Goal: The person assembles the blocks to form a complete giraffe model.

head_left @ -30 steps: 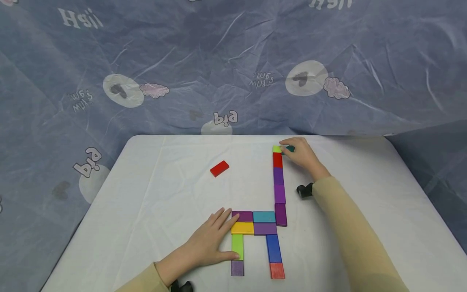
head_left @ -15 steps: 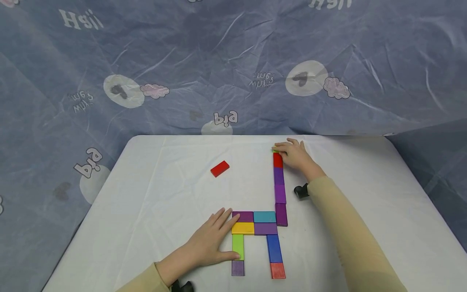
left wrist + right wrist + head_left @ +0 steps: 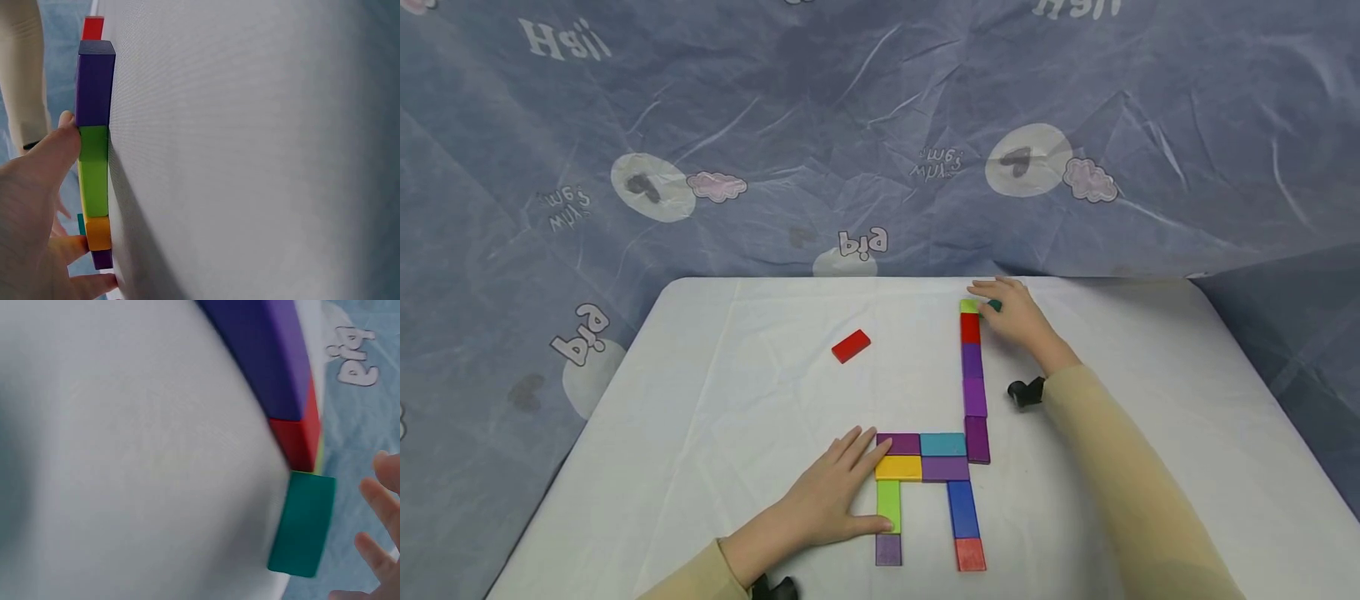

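My left hand [image 3: 831, 492] rests on the blocks with its fingers spread. In the head view its fingertips lie at the purple block [image 3: 901, 444] and yellow block [image 3: 901, 468], and its thumb at the lime block [image 3: 888, 504]. Over at the far end of a long column, my right hand [image 3: 1018, 321] is by a dark green block [image 3: 302, 525], partly hidden by it in the head view. The right wrist view shows its fingers [image 3: 381, 500] loosely parted and apart from that block. Beside the green block are a small lime block [image 3: 969, 306] and a red block [image 3: 971, 328].
A loose red block [image 3: 851, 346] lies left of the column. Below the column, a teal block [image 3: 943, 444], a blue block [image 3: 963, 509] and a coral block [image 3: 970, 554] belong to the same flat layout. The white table's far edge meets a patterned blue cloth [image 3: 880, 133].
Half a second ago my right fingers covered the small lime block. They have since drawn back to the right, and the lime and green blocks show again. My left hand has stayed put.
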Available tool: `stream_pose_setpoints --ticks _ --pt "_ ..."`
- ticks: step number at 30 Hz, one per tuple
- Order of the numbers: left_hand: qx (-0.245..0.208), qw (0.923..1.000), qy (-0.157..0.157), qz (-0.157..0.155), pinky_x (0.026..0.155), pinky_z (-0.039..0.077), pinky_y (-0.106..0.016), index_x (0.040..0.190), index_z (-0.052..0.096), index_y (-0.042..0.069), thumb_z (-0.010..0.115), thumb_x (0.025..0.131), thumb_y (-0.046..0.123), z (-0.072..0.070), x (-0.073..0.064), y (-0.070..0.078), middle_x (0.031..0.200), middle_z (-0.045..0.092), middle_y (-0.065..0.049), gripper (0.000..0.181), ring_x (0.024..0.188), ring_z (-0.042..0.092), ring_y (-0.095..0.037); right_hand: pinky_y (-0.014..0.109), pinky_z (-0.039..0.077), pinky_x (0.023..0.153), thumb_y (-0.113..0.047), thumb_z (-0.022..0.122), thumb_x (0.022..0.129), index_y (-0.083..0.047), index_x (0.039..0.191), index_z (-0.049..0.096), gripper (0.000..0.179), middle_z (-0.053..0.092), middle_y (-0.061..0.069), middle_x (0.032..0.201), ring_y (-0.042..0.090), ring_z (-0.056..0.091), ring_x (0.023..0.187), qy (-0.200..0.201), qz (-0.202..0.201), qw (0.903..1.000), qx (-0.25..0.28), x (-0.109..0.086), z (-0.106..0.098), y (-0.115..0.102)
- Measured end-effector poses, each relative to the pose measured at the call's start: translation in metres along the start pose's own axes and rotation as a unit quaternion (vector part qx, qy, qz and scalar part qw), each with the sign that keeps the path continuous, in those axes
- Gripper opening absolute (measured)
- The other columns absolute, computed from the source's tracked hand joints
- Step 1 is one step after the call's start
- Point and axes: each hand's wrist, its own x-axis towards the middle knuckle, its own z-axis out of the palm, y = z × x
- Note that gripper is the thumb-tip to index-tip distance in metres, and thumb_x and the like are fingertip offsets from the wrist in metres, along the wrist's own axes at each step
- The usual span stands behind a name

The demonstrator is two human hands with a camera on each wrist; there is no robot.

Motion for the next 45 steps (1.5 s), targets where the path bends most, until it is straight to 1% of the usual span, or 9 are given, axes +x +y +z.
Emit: stream_pose_setpoints --ticks 6,10,16,22,31,35,38,41,45 --pt "0.005 1.0000 0.004 0.001 0.116 0.032 -0.054 0.158 0.023 0.019 0.058 0.083 0.072 -0.002 -0.001 0.000 0.163 0.026 -0.011 0.098 0.149 0.025 -0.034 0.056 0.035 0.111 -0.025 0.062 0.097 -0.010 0.135 0.061 0.041 0.061 0.015 0.134 0.036 0.049 0.127 0.039 -0.002 0.9988 0.029 -0.022 -0.008 0.000" --pt "0.007 1.0000 0.004 0.000 0.117 0.031 -0.053 0.158 0.023 0.019 0.059 0.083 0.071 -0.001 -0.001 0.001 0.163 0.026 -0.011 0.098 0.149 0.025 -0.034 0.051 0.050 0.098 -0.027 0.067 0.094 -0.009 0.134 0.062 0.044 0.062 0.014 0.125 0.032 0.058 0.113 0.013 0.008 0.9986 0.050 -0.039 -0.003 0.001" --pt "0.004 1.0000 0.001 0.001 0.116 0.032 -0.055 0.158 0.024 0.018 0.059 0.083 0.071 -0.001 -0.002 0.002 0.162 0.027 -0.011 0.098 0.149 0.025 -0.034 0.060 0.042 0.106 -0.040 0.071 0.089 -0.006 0.144 0.049 0.068 0.047 0.023 0.144 0.041 0.046 0.131 -0.072 0.006 0.9970 0.027 -0.058 0.012 -0.001" --pt "0.002 1.0000 -0.001 0.000 0.116 0.032 -0.055 0.158 0.024 0.018 0.058 0.083 0.071 -0.001 -0.001 0.002 0.162 0.026 -0.012 0.098 0.149 0.025 -0.035 0.065 0.029 0.113 -0.042 0.070 0.088 -0.007 0.150 0.040 0.078 0.034 0.026 0.154 0.046 0.030 0.142 -0.115 -0.010 0.9933 0.010 -0.065 0.019 -0.004" --pt "0.008 0.9999 0.001 0.007 0.117 0.031 -0.054 0.158 0.022 0.018 0.057 0.084 0.072 0.000 -0.001 0.001 0.163 0.026 -0.011 0.098 0.149 0.025 -0.034 0.067 0.026 0.113 -0.044 0.069 0.088 -0.007 0.151 0.039 0.079 0.031 0.024 0.157 0.046 0.024 0.144 -0.123 -0.006 0.9924 -0.006 -0.071 0.019 -0.006" --pt "-0.024 0.9997 -0.009 0.004 0.118 0.030 -0.054 0.159 0.019 0.017 0.056 0.086 0.070 -0.004 0.000 0.000 0.163 0.025 -0.010 0.097 0.150 0.023 -0.033 0.067 0.025 0.113 -0.045 0.068 0.088 -0.008 0.152 0.038 0.079 0.030 0.023 0.157 0.045 0.023 0.144 -0.121 -0.005 0.9925 -0.011 -0.072 0.018 -0.006" --pt "-0.071 0.9972 -0.011 -0.019 0.117 0.032 -0.052 0.158 0.021 0.018 0.055 0.087 0.069 -0.010 0.000 -0.003 0.162 0.029 -0.008 0.094 0.150 0.026 -0.029 0.067 0.025 0.114 -0.045 0.068 0.088 -0.009 0.152 0.038 0.080 0.030 0.023 0.158 0.045 0.023 0.145 -0.119 -0.002 0.9929 -0.009 -0.072 0.017 -0.006" --pt "-0.102 0.9933 0.034 -0.043 0.114 0.038 -0.048 0.153 0.036 0.018 0.058 0.091 0.060 -0.021 0.001 -0.008 0.154 0.043 -0.005 0.078 0.144 0.038 -0.025 0.067 0.025 0.113 -0.046 0.068 0.087 -0.009 0.152 0.038 0.080 0.030 0.023 0.158 0.045 0.023 0.145 -0.116 -0.005 0.9932 -0.007 -0.072 0.018 -0.005" --pt "-0.100 0.9823 0.147 -0.061 0.107 0.046 -0.044 0.136 0.058 0.014 0.065 0.093 0.039 -0.046 0.013 -0.019 0.135 0.062 -0.003 0.050 0.129 0.055 -0.023 0.067 0.026 0.113 -0.047 0.068 0.087 -0.010 0.152 0.038 0.081 0.031 0.022 0.158 0.045 0.023 0.145 -0.114 -0.010 0.9934 -0.012 -0.073 0.020 -0.004"
